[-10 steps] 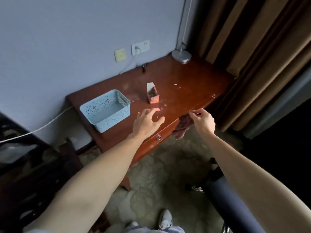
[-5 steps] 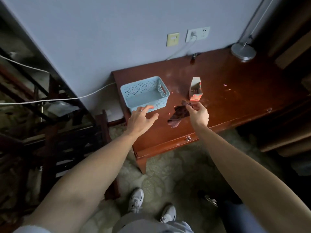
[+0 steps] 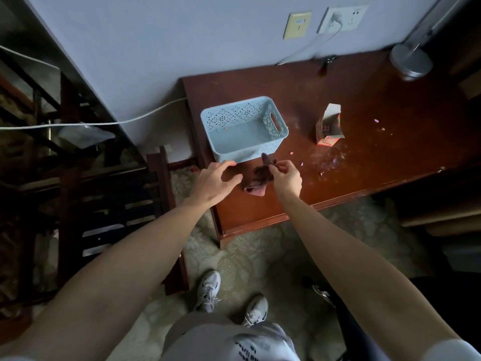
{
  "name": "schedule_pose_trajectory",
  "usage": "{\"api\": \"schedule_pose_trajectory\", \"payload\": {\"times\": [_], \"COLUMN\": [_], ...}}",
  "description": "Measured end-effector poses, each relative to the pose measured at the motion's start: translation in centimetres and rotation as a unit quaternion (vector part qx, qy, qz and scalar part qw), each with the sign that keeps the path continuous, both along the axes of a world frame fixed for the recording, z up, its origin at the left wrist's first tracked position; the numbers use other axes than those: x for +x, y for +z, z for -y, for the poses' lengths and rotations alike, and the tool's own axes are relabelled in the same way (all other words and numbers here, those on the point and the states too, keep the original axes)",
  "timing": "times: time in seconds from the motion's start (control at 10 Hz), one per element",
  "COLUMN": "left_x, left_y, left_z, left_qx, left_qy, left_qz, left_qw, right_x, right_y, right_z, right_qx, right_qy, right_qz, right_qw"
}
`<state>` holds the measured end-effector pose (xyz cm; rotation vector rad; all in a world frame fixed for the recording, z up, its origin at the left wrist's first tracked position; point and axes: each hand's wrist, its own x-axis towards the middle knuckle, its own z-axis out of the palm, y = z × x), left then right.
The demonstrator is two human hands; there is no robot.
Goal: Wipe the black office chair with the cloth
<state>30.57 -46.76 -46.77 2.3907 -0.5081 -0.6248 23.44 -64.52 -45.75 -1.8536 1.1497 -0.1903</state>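
The right hand [image 3: 286, 176] pinches the dark maroon cloth [image 3: 256, 177] between thumb and fingertips, holding it bunched just above the front left part of the worktop [image 3: 369, 100]. One corner of the cloth sticks up against the basket's near wall and the rest hangs down towards the wood. The left hand [image 3: 214, 181] holds nothing. Its fingers are spread and relaxed, with the fingertips close to the lower front edge of the light blue basket [image 3: 234, 113] and the thumb close beside the cloth.

The perforated basket stands near the worktop's left end. To its right, well apart, an opened small carton [image 3: 328, 125] stands upright among scattered crumbs. A round metal lamp base [image 3: 411, 61] sits at the far right corner by the wall, below a socket [image 3: 341, 19] and a switch plate [image 3: 297, 24].

The black office chair [image 3: 346, 332] shows only as a dark shape and a caster low on the right, under the right forearm, well apart from the cloth. Two grey shoes [image 3: 208, 290] stand on the patterned carpet [image 3: 260, 251]
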Motion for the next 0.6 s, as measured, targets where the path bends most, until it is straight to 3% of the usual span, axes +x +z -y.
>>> {"api": "schedule_pose_trajectory", "payload": {"times": [0.4,0.6], "left_x": [1.4,1.3], "left_y": [-0.6,0.0], "left_z": [-1.8,-1.5], "left_qx": [-0.006,-0.006], "left_qy": [-0.018,-0.031], "left_qz": [-0.006,-0.031], "left_qw": [1.000,0.999], "right_x": [0.0,-0.5], "right_y": [-2.6,-1.9], "right_z": [-3.9,-3.6], "right_qx": [0.011,-0.026], "right_qy": [0.085,0.095], "right_qz": [-0.047,-0.040], "right_qw": [0.995,0.994]}}
